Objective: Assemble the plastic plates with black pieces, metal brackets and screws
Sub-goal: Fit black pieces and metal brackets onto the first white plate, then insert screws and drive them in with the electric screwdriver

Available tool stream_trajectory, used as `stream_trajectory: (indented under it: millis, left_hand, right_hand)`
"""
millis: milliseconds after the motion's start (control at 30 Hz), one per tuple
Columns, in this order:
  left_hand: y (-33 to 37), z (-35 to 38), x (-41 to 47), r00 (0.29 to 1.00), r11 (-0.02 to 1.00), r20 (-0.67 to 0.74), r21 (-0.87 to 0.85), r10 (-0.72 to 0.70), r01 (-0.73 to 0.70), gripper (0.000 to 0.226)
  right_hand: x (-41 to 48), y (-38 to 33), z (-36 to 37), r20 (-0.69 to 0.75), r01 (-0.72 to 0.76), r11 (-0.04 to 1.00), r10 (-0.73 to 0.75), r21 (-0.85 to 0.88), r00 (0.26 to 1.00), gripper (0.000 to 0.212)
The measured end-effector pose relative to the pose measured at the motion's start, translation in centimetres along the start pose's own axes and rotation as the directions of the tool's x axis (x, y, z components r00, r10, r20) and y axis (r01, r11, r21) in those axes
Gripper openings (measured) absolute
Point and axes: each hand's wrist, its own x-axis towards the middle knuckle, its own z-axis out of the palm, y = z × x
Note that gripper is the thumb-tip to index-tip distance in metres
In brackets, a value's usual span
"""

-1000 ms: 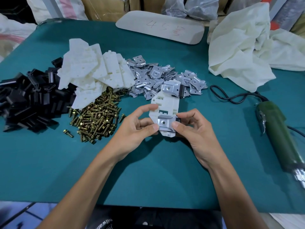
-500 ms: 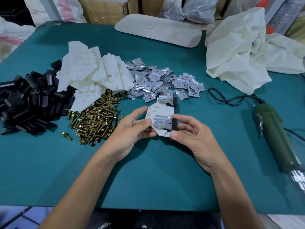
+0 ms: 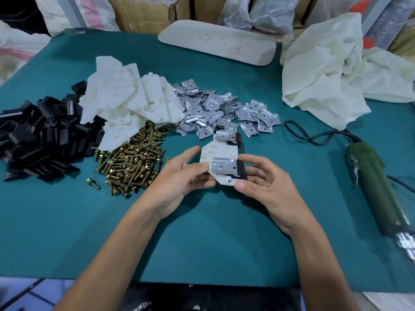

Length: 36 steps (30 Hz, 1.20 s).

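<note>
A white plastic plate point(image 3: 219, 151) is held just above the green table point(image 3: 202, 239), carrying two metal brackets point(image 3: 224, 166) each over a black piece point(image 3: 240, 168). My left hand point(image 3: 179, 178) pinches the plate's left edge between thumb and fingers. My right hand point(image 3: 262, 182) grips its right lower corner, thumb under the near bracket. Behind lie a heap of white plates point(image 3: 125, 102), a pile of black pieces point(image 3: 38, 135), loose metal brackets point(image 3: 217, 111) and brass screws point(image 3: 132, 162).
A green electric screwdriver point(image 3: 377, 187) with a black cable point(image 3: 312, 135) lies at the right. A crumpled white cloth point(image 3: 332, 70) sits at back right, a white foam board point(image 3: 217, 41) at the back. Bags and boxes stand behind the table.
The plate has been turned in my hands, so its brackets and black pieces now face right. Both hands keep hold of it.
</note>
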Motion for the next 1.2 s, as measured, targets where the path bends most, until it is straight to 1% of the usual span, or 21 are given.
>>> stream_trajectory:
  millis: [33,100,133,200,233,300,367,467,533,567,600,667,700,767,833,867,967,1033,1067,1133,1200]
  left_hand:
    - [0.2,0.0,0.0,1.000,1.000,0.021,0.022,-0.013,0.012,0.046]
    - [0.6,0.2,-0.1,0.998,0.998,0.027,0.048,-0.053,0.051,0.037]
    - [0.6,0.6,-0.2,0.997,0.996,0.010,0.039,-0.082,0.081,0.036]
    - [0.5,1.7,-0.5,0.990,0.990,-0.030,0.021,-0.135,0.136,0.034]
    - [0.3,2.3,-0.8,0.987,0.988,-0.050,0.032,-0.150,0.152,0.031]
    - [-0.1,3.4,-1.5,0.987,0.983,-0.073,0.107,-0.144,0.151,0.018]
    - [-0.4,3.9,-2.2,0.995,0.955,-0.054,0.278,-0.088,0.100,0.007]
    - [-0.4,3.8,-3.4,1.000,0.874,0.031,0.486,-0.006,-0.010,0.021]
    - [-0.1,3.0,-3.8,0.995,0.768,0.015,0.634,0.101,-0.087,0.017]
    - [0.0,2.2,-3.8,0.981,0.657,-0.017,0.745,0.192,-0.116,0.015]
    - [0.3,1.3,-3.7,0.953,0.507,-0.044,0.853,0.301,-0.121,0.013]
    - [1.0,-0.7,-3.5,0.873,0.240,-0.062,0.969,0.483,-0.064,0.009]
    - [1.4,-1.7,-3.2,0.841,0.162,-0.064,0.986,0.538,-0.029,0.007]
    - [1.9,-3.3,-2.4,0.805,0.047,-0.077,0.997,0.588,0.061,0.011]
    - [2.0,-4.3,-1.7,0.803,-0.076,-0.066,0.988,0.593,0.136,0.019]
    - [2.0,-4.6,-1.5,0.807,-0.123,-0.048,0.981,0.588,0.148,0.021]
    - [1.9,-4.6,-1.2,0.818,-0.168,-0.010,0.977,0.575,0.130,0.020]
    - [2.0,-4.1,-1.1,0.820,-0.144,-0.015,0.983,0.571,0.118,0.019]
    - [2.0,-3.5,-1.2,0.822,-0.106,-0.021,0.989,0.570,0.099,0.018]
    - [2.2,-1.9,-1.6,0.812,0.051,-0.014,0.999,0.584,-0.020,0.014]
    - [2.0,0.2,-2.3,0.800,0.240,0.005,0.953,0.600,-0.186,0.009]
  right_hand:
    - [-0.1,0.1,0.0,-0.018,0.015,0.997,-0.017,-0.073,1.000,0.076]
    - [-0.6,0.0,0.3,-0.039,0.091,0.926,-0.113,-0.365,0.993,0.089]
    - [-1.0,-0.1,0.6,0.000,0.140,0.830,-0.166,-0.540,0.986,0.092]
    - [-1.5,0.2,1.2,0.103,0.238,0.548,-0.266,-0.802,0.959,0.087]
    - [-1.6,0.3,1.4,0.132,0.260,0.419,-0.309,-0.870,0.942,0.080]
    - [-1.8,0.5,1.7,0.115,0.223,0.268,-0.364,-0.937,0.924,0.065]
    - [-2.0,0.5,1.6,0.044,0.133,0.199,-0.398,-0.971,0.916,0.052]
    - [-2.4,0.0,0.7,0.024,0.119,0.141,-0.540,-0.983,0.842,0.023]
    - [-2.5,-1.0,0.0,0.043,0.173,0.171,-0.578,-0.970,0.815,0.014]
    - [-2.5,-1.7,-0.4,0.041,0.206,0.228,-0.569,-0.952,0.821,0.010]
    - [-2.3,-2.3,-0.7,0.036,0.236,0.316,-0.529,-0.919,0.848,0.006]
    - [-1.3,-3.5,-1.4,0.068,0.259,0.553,-0.342,-0.792,0.937,0.027]
    - [-0.6,-3.9,-1.7,0.114,0.245,0.680,-0.232,-0.691,0.966,0.035]
    - [0.8,-4.5,-1.9,0.226,0.162,0.852,-0.053,-0.499,0.973,0.029]
    - [2.4,-4.6,-1.9,0.242,0.084,0.854,0.051,-0.514,0.969,0.013]
    - [3.2,-4.6,-1.9,0.220,0.065,0.824,0.073,-0.562,0.973,0.018]
    - [5.4,-4.3,-1.7,0.104,0.059,0.609,0.039,-0.791,0.994,0.040]
    - [5.6,-3.9,-1.1,0.074,0.112,0.502,-0.095,-0.858,0.993,0.041]
    - [5.4,-3.7,-0.5,0.069,0.157,0.519,-0.183,-0.840,0.981,0.034]
    - [4.5,-3.4,1.0,0.075,0.252,0.652,-0.287,-0.715,0.955,0.016]
    - [3.4,-2.9,2.5,0.128,0.281,0.769,-0.255,-0.574,0.958,0.009]
